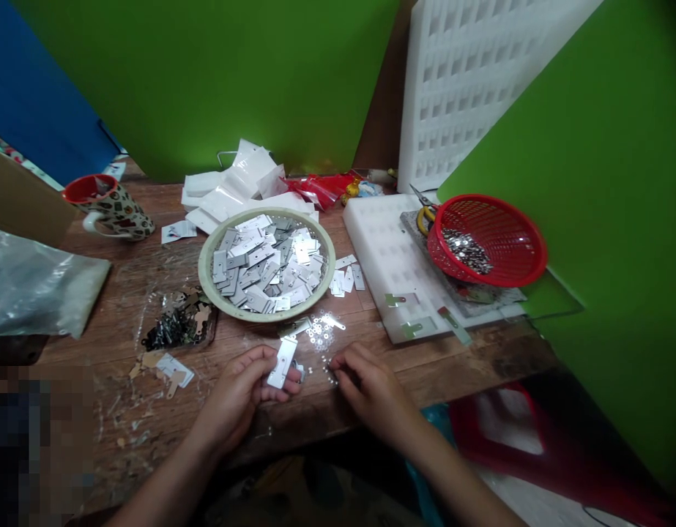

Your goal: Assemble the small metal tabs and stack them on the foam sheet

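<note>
My left hand (244, 391) holds a small flat metal plate (282, 362) between thumb and fingers, just above the wooden table's front edge. My right hand (365, 380) rests on the table with its fingertips pinched at a scatter of tiny washers (318, 333); whether it holds one is too small to tell. Behind both hands stands a round pale bowl (206, 256) heaped with several similar metal plates (266, 263).
A red basket (513, 271) with small metal parts sits on a white foam tray (387, 256) at right, with scissors behind it. A patterned mug (115, 212) stands at left, near a plastic bag (35, 282). Dark small parts (176, 326) lie left of the bowl. Green boards surround the table.
</note>
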The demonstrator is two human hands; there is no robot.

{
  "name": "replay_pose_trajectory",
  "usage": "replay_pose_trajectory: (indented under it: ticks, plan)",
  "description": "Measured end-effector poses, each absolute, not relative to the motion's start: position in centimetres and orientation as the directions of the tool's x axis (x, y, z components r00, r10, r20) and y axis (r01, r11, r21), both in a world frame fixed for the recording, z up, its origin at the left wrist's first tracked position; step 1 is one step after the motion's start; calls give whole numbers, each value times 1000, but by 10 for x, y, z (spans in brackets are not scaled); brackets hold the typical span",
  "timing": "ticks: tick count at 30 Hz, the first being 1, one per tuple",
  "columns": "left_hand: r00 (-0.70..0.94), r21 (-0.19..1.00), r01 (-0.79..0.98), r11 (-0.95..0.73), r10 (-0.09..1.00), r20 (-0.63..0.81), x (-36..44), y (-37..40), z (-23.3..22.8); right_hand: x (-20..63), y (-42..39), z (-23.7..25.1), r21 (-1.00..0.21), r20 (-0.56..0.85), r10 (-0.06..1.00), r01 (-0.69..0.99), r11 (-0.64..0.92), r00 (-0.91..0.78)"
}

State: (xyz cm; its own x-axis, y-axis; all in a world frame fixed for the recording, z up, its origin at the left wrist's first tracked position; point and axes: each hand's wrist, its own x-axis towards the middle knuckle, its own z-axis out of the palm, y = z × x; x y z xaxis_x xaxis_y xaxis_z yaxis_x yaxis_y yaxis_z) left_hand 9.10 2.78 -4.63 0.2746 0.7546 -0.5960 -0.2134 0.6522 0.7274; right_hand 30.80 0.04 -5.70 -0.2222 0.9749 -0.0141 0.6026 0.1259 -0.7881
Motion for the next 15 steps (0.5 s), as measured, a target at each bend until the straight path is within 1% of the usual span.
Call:
replay_pose_trajectory:
  ticks: [4, 8, 15]
  plan:
    - [297, 713, -234, 661, 747, -594, 91, 25, -46, 304, 1, -55, -786, 8, 967, 596, 163, -254]
    - [313, 717, -240, 654, 751, -581, 91, 23, -46, 305, 1, -54, -777, 6, 966, 608, 167, -257]
    - [309, 748, -255, 613, 785, -538, 91, 23, -48, 323, 10, -48, -731, 59, 983, 663, 162, -175]
